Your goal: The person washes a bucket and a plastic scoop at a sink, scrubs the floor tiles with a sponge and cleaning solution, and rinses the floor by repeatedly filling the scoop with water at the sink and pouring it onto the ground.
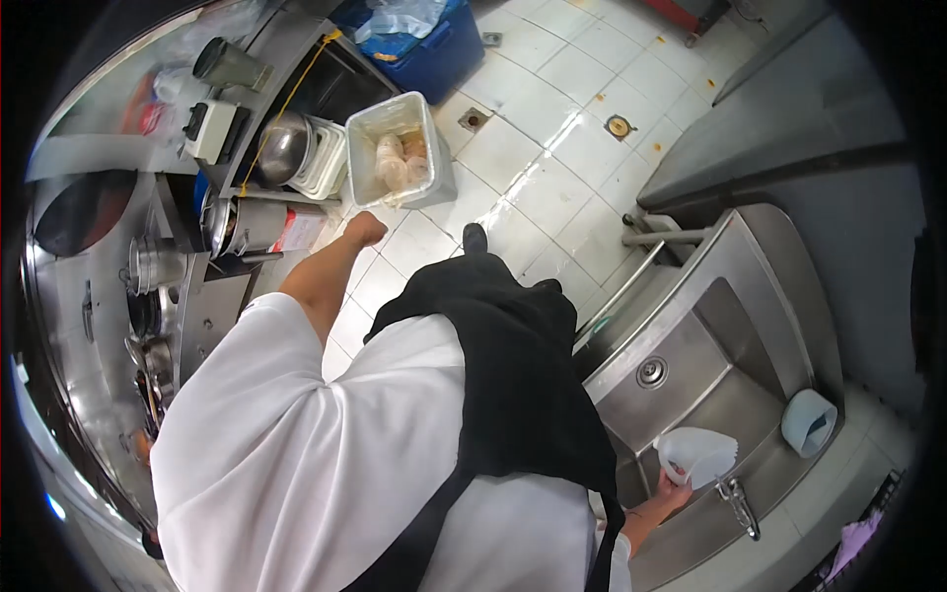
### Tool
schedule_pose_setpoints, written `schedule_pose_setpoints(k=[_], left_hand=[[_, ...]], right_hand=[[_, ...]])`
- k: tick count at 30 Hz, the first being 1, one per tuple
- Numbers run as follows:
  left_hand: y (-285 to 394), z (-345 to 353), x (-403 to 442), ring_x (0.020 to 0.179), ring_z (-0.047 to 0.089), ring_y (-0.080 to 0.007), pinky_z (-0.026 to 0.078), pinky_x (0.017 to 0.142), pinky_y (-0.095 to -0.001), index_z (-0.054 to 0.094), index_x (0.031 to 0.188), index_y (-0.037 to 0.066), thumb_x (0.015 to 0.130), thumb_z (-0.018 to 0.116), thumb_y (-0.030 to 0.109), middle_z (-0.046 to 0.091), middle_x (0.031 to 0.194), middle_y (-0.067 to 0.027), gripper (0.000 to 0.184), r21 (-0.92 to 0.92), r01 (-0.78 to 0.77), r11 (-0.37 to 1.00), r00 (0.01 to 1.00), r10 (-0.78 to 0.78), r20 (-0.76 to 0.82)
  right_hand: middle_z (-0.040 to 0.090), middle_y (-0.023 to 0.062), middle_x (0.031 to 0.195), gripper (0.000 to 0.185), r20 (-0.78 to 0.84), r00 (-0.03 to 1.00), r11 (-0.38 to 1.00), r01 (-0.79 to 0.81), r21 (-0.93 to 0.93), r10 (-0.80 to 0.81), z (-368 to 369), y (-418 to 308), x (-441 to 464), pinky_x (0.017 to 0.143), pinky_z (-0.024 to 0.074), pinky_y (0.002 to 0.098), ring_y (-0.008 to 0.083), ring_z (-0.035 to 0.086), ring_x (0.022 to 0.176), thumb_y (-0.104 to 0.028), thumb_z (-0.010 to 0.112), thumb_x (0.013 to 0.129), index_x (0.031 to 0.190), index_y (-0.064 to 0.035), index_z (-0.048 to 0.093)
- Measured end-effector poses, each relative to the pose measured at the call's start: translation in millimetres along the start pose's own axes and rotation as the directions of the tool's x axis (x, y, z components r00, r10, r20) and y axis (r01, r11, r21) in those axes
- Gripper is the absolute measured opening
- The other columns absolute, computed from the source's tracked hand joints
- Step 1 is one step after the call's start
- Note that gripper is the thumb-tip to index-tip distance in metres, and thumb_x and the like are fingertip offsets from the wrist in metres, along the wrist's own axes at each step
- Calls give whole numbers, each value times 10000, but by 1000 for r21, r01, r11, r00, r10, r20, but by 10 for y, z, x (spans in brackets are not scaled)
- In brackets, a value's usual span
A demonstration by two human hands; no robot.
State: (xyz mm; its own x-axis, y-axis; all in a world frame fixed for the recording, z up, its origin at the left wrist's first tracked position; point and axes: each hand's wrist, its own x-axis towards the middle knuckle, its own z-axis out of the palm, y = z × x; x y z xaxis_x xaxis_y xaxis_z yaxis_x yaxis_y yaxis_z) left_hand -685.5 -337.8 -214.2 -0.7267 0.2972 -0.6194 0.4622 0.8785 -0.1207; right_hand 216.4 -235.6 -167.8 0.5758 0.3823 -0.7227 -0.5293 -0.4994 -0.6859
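Note:
My right hand (pixel 674 490) grips a white plastic container (pixel 698 456) by its near side, with the fingers wrapped round it. The container is tilted over the steel sink (pixel 631 405), close beside the faucet (pixel 740 508). My left hand (pixel 367 229) hangs out over the floor on the other side, with its fingers curled in and nothing seen in them. Nearest to it is a grey-white bin (pixel 444 183) on the tiles, holding pale lumps (pixel 395 168) that look like raw poultry, partly in bags.
A second white container (pixel 809 422) rests on the sink's edge. Behind the bin stands a blue tub (pixel 429 59) with plastic bags on it. Shelves at left hold a steel bowl (pixel 284 146) and several pots. The tiled floor (pixel 552 163) has drains and looks wet.

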Motion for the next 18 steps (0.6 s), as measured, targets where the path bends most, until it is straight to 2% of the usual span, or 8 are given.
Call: schedule_pose_setpoints(k=[7, 9, 10, 11, 13, 14, 17, 18], left_hand=[[-78, 66, -16, 1005, 632, -366, 500, 862, -414, 683, 943, -33, 716, 558, 201, 643, 1059, -247, 350, -13, 14, 1000, 1000, -14, -14], [-319, 248, 344, 917, 654, -363, 511, 819, -441, 701, 882, 7, 736, 551, 178, 667, 999, -215, 271, 212, -155, 965, 987, 158, 4], [-504, 320, 508, 908, 641, -373, 504, 808, -439, 683, 894, -44, 774, 658, 417, 662, 974, -242, 477, 107, -182, 977, 983, 185, -15], [-759, 551, 908, 896, 652, -339, 505, 799, -445, 694, 930, -18, 810, 634, 381, 675, 980, -213, 422, 341, -450, 825, 888, 453, 77], [-903, 627, 1320, 849, 665, -290, 516, 782, -431, 710, 996, 56, 849, 615, 352, 694, 940, -165, 344, 75, -486, 871, 874, 484, 41], [-436, 336, 868, 885, 671, -274, 520, 760, -415, 709, 926, 26, 830, 614, 275, 684, 977, -190, 283, -98, -230, 968, 940, 247, 234], [-237, 351, 705, 817, 673, -317, 521, 727, -448, 706, 792, 21, 798, 611, 239, 676, 920, -216, 239, 101, -271, 957, 962, 271, 18], [-532, 937, 1396, 782, 664, -335, 525, 708, -450, 701, 763, 25, 798, 569, 234, 679, 868, -196, 249, 425, -563, 709, 804, 588, 84]], right_hand=[[597, 229, 1012, 314, 144, 989, 990, -59, 129, 40, -239, 91, 499, 793, 531, 579, 411, 597, 918, -183, 508, 880, 1054, 66, 586], [575, 242, 1124, 361, 182, 979, 983, -119, 138, 93, -205, 102, 458, 843, 502, 589, 433, 567, 1014, -185, 508, 874, 1135, 61, 550], [556, 245, 1193, 403, 172, 979, 982, -136, 131, 113, -271, 88, 485, 879, 479, 596, 446, 542, 1074, -186, 507, 871, 1193, 57, 520], [527, 234, 1250, 498, 109, 988, 967, -134, 217, 112, -327, 81, 349, 924, 432, 608, 463, 501, 1124, -203, 512, 864, 1287, 51, 438], [549, 219, 1203, 473, 139, 990, 997, -3, 83, -9, -751, -210, -153, 914, 426, 609, 440, 521, 1086, -235, 497, 870, 1257, 32, 448], [567, 206, 1162, 424, 110, 993, 999, 33, -10, -31, -959, -285, -383, 881, 452, 593, 409, 537, 1065, -249, 475, 884, 1212, 18, 477], [602, 202, 1074, 431, 164, 986, 983, 45, -178, -15, -177, -6, -428, 745, 545, 473, 357, 587, 998, -308, 389, 927, 1163, 33, 505], [596, 225, 1095, 464, 119, 975, 946, 214, -242, -190, 232, -14, -1152, 743, 562, 458, 369, 583, 1025, -308, 399, 920, 1195, 53, 492]])
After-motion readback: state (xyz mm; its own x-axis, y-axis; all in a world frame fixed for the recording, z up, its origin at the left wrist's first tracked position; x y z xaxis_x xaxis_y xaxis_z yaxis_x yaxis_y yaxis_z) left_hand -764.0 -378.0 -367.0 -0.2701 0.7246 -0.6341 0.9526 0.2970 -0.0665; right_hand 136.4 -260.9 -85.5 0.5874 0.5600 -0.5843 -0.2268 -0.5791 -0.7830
